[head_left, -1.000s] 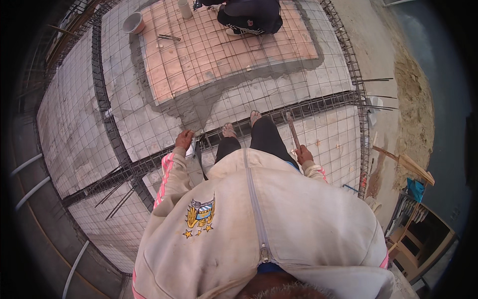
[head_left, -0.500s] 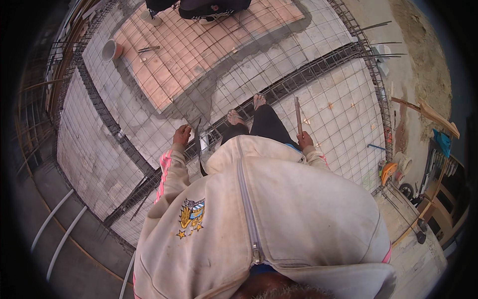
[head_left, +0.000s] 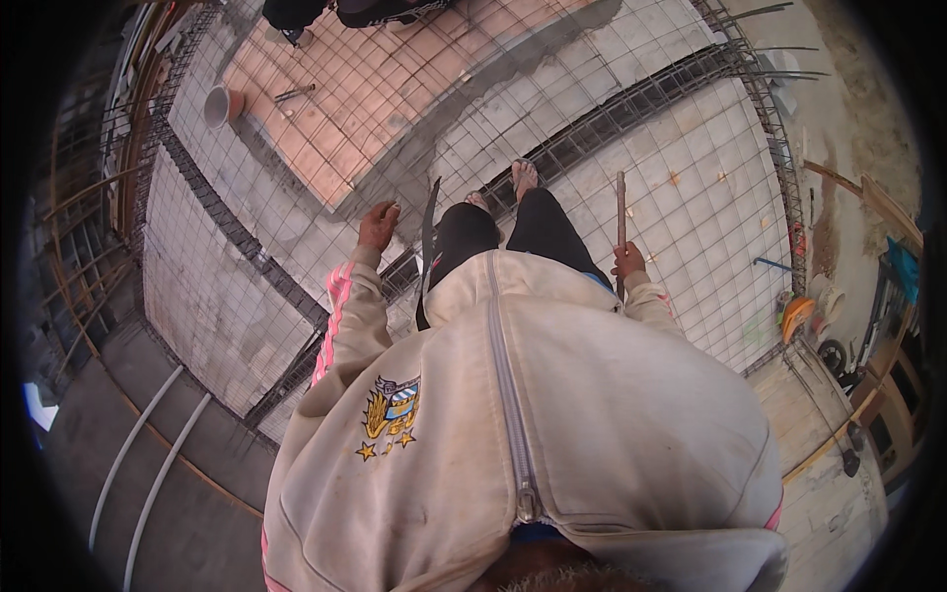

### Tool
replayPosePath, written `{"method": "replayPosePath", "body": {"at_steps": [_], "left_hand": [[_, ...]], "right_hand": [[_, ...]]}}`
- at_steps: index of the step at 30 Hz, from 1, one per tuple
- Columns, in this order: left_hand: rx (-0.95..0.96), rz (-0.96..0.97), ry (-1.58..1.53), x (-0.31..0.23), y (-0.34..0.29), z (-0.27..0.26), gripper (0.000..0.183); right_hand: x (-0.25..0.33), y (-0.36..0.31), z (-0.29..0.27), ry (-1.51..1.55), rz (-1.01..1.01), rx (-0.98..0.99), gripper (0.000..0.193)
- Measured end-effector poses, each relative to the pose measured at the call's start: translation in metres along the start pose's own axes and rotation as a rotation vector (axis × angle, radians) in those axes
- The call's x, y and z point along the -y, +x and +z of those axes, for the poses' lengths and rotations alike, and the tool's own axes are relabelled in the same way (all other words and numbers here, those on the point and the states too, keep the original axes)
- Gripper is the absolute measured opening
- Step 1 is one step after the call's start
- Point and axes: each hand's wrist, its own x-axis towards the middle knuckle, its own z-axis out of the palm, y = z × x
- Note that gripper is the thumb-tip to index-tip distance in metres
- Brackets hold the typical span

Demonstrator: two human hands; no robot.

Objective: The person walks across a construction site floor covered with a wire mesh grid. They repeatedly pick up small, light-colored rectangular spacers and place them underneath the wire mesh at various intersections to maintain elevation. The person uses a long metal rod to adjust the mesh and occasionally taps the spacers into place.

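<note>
My right hand is closed round a long brownish rod, which points forward over the steel mesh; its exact kind is not clear. On the other side, my left hand is held out above the mesh with fingers loosely bent and a little apart, and no object shows in it. A dark strap-like strip sticks up beside my left thigh. My bare feet stand at the dark reinforcement beam that crosses the rebar mesh.
A bucket and short bars lie ahead on the pinkish panel. Another person is at the top edge. Two pale pipes run at lower left. An orange helmet-like item sits at right.
My left hand has risen and its fingers now reach farther forward. The rod is still in my right hand. The view has shifted, with my legs moving a step over the mesh.
</note>
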Motion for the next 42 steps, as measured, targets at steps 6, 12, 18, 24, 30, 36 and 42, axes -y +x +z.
{"method": "replayPosePath", "body": {"at_steps": [6,12,18,24,30,36,42], "left_hand": [[0.100,0.056,0.081,0.026,0.015,0.014,0.047],[0.140,0.091,0.255,0.022,0.038,-0.010,0.048],[0.059,0.084,0.097,0.027,0.030,-0.050,0.050],[0.003,0.027,0.063,0.108,0.003,-0.058,0.050],[0.083,-0.184,0.038,0.171,-0.040,-0.053,0.056],[-0.031,-0.100,-0.004,0.185,-0.055,-0.041,0.049],[-0.057,-0.102,-0.064,0.169,-0.057,-0.041,0.049]], "right_hand": [[-0.015,-0.013,-0.007,-0.013,0.025,-0.037,0.026],[-0.037,-0.062,0.018,0.065,0.026,-0.054,0.027],[-0.049,-0.096,0.050,0.030,0.041,-0.032,0.028],[-0.045,-0.103,0.063,-0.164,-0.171,-0.018,0.031],[-0.034,-0.092,0.065,-0.285,-0.239,0.012,0.033],[-0.009,-0.079,0.061,-0.274,-0.240,0.075,0.031],[0.030,-0.061,0.052,-0.204,-0.080,0.136,0.026]]}}
